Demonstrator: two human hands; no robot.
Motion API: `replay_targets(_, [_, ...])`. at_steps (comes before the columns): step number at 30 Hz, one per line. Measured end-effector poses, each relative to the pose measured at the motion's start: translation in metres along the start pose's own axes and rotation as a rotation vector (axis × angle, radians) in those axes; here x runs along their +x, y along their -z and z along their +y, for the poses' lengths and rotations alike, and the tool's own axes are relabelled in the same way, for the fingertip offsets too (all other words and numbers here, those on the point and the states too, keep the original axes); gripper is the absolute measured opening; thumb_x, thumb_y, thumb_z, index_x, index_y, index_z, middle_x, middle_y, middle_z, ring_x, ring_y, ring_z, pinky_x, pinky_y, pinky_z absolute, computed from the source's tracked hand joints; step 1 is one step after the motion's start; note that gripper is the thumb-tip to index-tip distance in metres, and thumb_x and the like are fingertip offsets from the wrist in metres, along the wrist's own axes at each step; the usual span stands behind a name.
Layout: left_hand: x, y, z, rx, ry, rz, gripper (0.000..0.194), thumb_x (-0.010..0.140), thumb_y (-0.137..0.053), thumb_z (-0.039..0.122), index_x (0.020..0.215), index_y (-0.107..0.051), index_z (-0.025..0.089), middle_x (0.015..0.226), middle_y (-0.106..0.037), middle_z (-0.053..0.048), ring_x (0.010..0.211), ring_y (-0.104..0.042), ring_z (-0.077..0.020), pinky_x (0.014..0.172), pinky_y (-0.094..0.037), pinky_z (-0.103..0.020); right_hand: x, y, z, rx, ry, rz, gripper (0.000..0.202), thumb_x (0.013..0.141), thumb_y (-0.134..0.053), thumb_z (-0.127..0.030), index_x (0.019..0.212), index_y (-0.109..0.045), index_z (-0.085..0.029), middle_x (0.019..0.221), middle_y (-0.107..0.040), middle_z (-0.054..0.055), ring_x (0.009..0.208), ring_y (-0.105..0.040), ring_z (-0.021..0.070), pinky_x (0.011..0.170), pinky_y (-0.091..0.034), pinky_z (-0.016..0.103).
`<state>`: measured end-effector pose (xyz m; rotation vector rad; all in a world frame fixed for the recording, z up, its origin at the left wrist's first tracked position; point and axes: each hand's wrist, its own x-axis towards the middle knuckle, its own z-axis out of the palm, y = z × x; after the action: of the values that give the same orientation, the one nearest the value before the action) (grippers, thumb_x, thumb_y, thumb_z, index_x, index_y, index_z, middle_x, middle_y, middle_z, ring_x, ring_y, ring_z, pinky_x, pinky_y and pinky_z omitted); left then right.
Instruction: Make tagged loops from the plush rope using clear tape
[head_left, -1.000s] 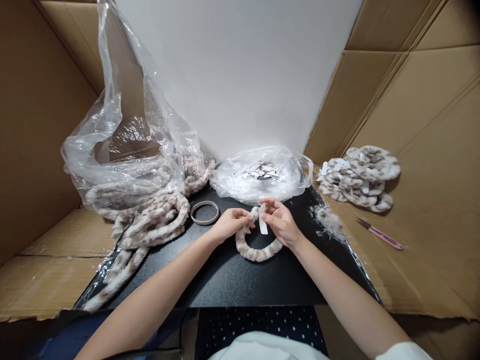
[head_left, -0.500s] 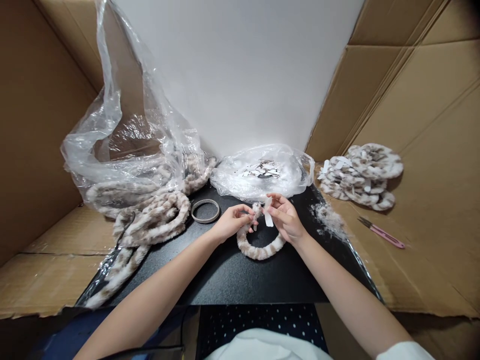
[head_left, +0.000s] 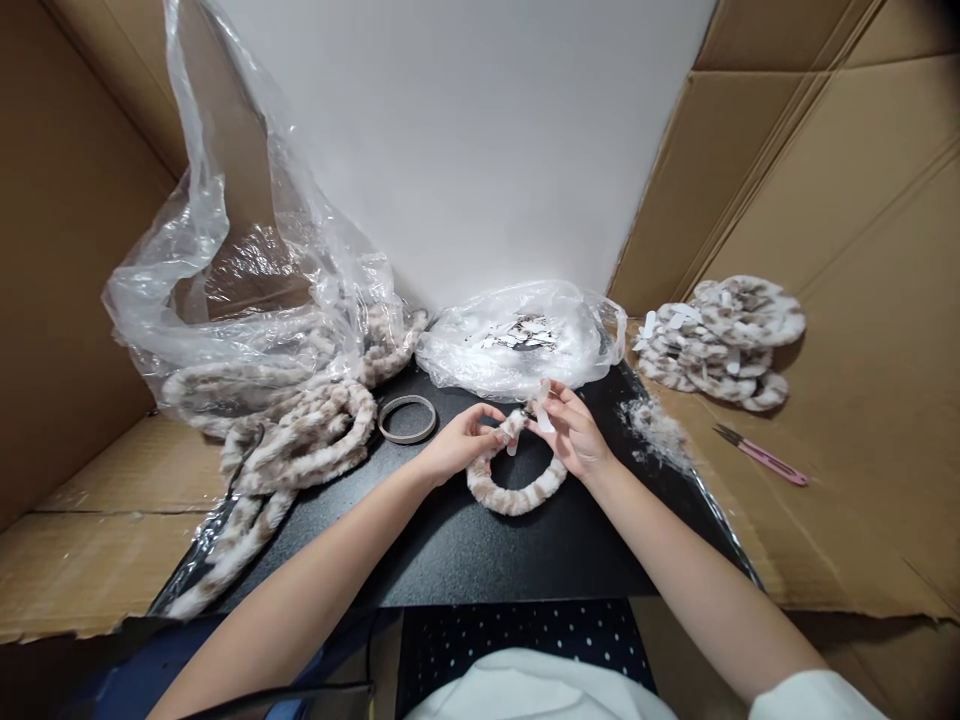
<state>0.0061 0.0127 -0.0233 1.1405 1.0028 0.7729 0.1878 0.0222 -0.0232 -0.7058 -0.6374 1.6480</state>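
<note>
A furry ring [head_left: 517, 497], mottled white and brown, lies on the black tabletop between my hands, with its two ends at the far side. My left hand [head_left: 461, 447] is closed on the ring's left end, thumb and fingers pinching the plush; a small white tab hangs just below the fingers. My right hand [head_left: 576, 435] pinches a white strip [head_left: 543, 410] beside the ring's other end. Fingers hide part of that end, so whether the two ends touch I cannot tell.
Furry tubes [head_left: 322, 440] spill from a clear plastic bag [head_left: 180, 260] at left. A grey band [head_left: 407, 438] lies nearby. Behind stands a bag [head_left: 465, 365] of white tags. Right are loose fluff [head_left: 654, 430], pink-handled thread snips [head_left: 765, 457] and piled furry rings [head_left: 742, 320].
My left fingers have closed further over the ring's left end. The white strip in my right hand has tilted and moved slightly up. The whole view has shifted slightly.
</note>
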Motion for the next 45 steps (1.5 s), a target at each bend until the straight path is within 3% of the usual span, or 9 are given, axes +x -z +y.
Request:
replay_targets(6, [0.003,0.001,-0.004,-0.007,0.038,0.039,0.04,0.069,-0.075,0.038,0.087,-0.046,0.018,0.075,-0.07,-0.003,0.037,-0.053,-0.0077,0.037,-0.042,-0.019,-0.003,-0.002,0.0,0.0,0.023,-0.042,0.04,0.055,-0.081,-0.018,0.09,-0.062,-0.024,0.075,-0.058,-0.007,0.07,-0.056,0.0093,0.068,-0.048,0.024])
replay_targets(9, [0.004,0.0,-0.003,0.012,0.044,0.057,0.037,0.068,-0.076,0.04,0.081,-0.05,0.017,0.067,-0.066,0.0,0.04,-0.055,-0.0083,0.037,-0.039,-0.017,-0.005,-0.003,0.0,-0.016,0.036,-0.079,0.039,0.056,-0.082,-0.019,0.09,-0.063,-0.023,0.074,-0.057,-0.006,0.068,-0.054,0.0093,0.065,-0.048,0.023])
replay_targets(15, [0.004,-0.001,-0.003,-0.043,0.022,0.126,0.036,0.064,-0.078,0.039,0.075,-0.056,0.013,0.066,-0.065,-0.002,0.037,-0.032,-0.0001,0.037,-0.02,-0.015,-0.006,-0.003,0.0,-0.062,0.08,-0.139,0.037,0.061,-0.081,-0.02,0.092,-0.062,-0.024,0.074,-0.056,-0.005,0.067,-0.053,0.0098,0.065,-0.048,0.023])
replay_targets(19, [0.005,-0.002,-0.004,-0.063,0.056,0.148,0.036,0.061,-0.079,0.038,0.077,-0.059,0.012,0.065,-0.064,-0.001,0.038,-0.029,0.0,0.038,-0.016,-0.016,-0.009,-0.005,0.0,-0.096,0.095,-0.163,0.037,0.062,-0.08,-0.022,0.094,-0.062,-0.024,0.073,-0.056,-0.005,0.065,-0.052,0.0098,0.065,-0.048,0.023])
replay_targets(22, [0.005,-0.004,-0.006,-0.073,0.057,0.202,0.035,0.061,-0.08,0.035,0.075,-0.059,0.012,0.061,-0.062,0.001,0.037,-0.031,-0.0002,0.038,-0.018,-0.016,-0.012,-0.008,0.0,-0.115,0.096,-0.188,0.038,0.061,-0.081,-0.024,0.094,-0.062,-0.024,0.072,-0.055,-0.005,0.065,-0.052,0.0099,0.073,-0.05,0.027])
replay_targets(25, [0.005,-0.006,-0.006,-0.086,0.056,0.236,0.034,0.061,-0.082,0.032,0.071,-0.055,0.014,0.052,-0.057,0.003,0.04,-0.041,-0.0028,0.04,-0.029,-0.015,-0.015,-0.011,0.001,-0.119,0.081,-0.207,0.038,0.06,-0.083,-0.024,0.093,-0.063,-0.025,0.072,-0.055,-0.005,0.064,-0.052,0.01,0.082,-0.051,0.033])
replay_targets(30, [0.005,-0.009,-0.008,-0.221,0.102,0.155,0.03,0.064,-0.081,0.026,0.073,-0.054,0.014,0.06,-0.063,0.0,0.052,-0.059,-0.0069,0.054,-0.048,-0.017,-0.018,-0.015,0.006,-0.107,0.08,-0.185,0.038,0.058,-0.083,-0.024,0.091,-0.064,-0.025,0.071,-0.054,-0.005,0.065,-0.053,0.0102,0.093,-0.049,0.038])
replay_targets(38, [0.006,-0.022,-0.014,-0.277,0.077,0.113,0.025,0.071,-0.073,0.021,0.076,-0.049,0.016,0.056,-0.062,0.003,0.048,-0.057,-0.0065,0.05,-0.046,-0.016,-0.019,-0.019,0.018,-0.109,0.053,-0.147,0.038,0.058,-0.083,-0.026,0.09,-0.064,-0.024,0.079,-0.057,-0.003,0.078,-0.06,0.0128,0.085,-0.051,0.031])
replay_targets(45, [0.003,-0.026,-0.014,-0.235,0.058,0.013,0.028,0.076,-0.068,0.036,0.078,-0.049,0.016,0.056,-0.064,-0.002,0.049,-0.06,-0.0109,0.05,-0.044,-0.019,-0.016,-0.016,0.019,-0.092,0.083,-0.135,0.035,0.061,-0.082,-0.027,0.089,-0.061,-0.026,0.077,-0.057,-0.004,0.07,-0.059,0.0132,0.076,-0.055,0.034])
